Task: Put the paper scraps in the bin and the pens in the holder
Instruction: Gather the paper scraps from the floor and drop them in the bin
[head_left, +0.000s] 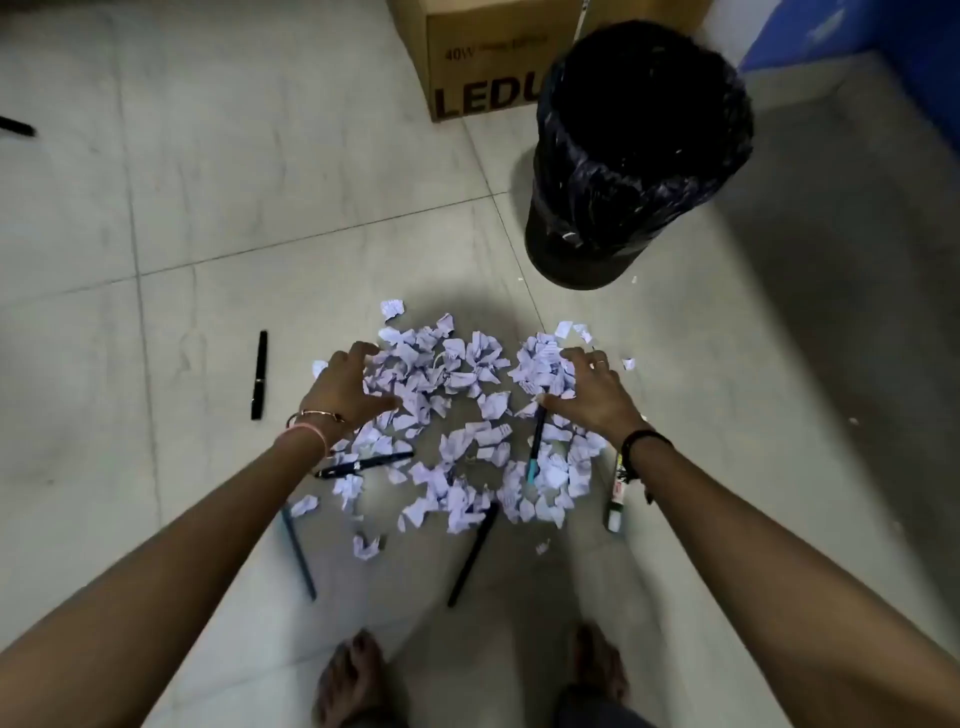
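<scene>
A heap of pale lilac paper scraps lies on the tiled floor in front of my feet. My left hand rests on the heap's left edge, fingers spread and curled over scraps. My right hand presses on the right edge, fingers spread over a clump. The black bin with a bin liner stands beyond the heap to the right. Several pens lie about: a black pen to the left, a black pen under my left wrist, a teal pen, a black pen, a grey-blue pen, a white marker.
A cardboard box stands behind the bin. Something blue is at the top right. Another dark pen lies at the far left edge. My bare feet are at the bottom. No pen holder is in view.
</scene>
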